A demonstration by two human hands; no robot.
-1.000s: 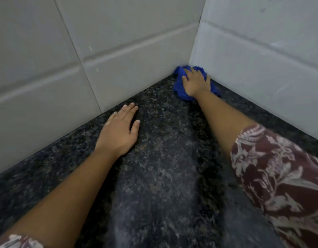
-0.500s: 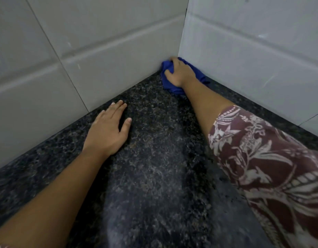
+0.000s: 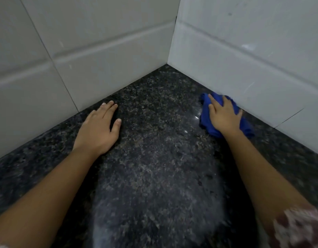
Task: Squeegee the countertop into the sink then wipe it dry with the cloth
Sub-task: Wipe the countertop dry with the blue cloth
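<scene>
Right hand (image 3: 224,116) and blue cloth (image 3: 204,120) have slid out of the countertop's (image 3: 154,167) back corner and now sit at its right edge, against the wall tiles (image 3: 244,68). Left hand (image 3: 99,130): flat on the stone near the left edge, fingers straight, holding nothing; likely bracing the reach. Centre: pale sheen, wet or glare, cannot tell. Right hand: palm down, fingers spread, pressing the bunched cloth rather than clutching it, probably to dry the wall seam. Hidden: cloth mostly under the hand; sink and squeegee out of view; patterned sleeve (image 3: 301,228) blurred, cut off at bottom right
</scene>
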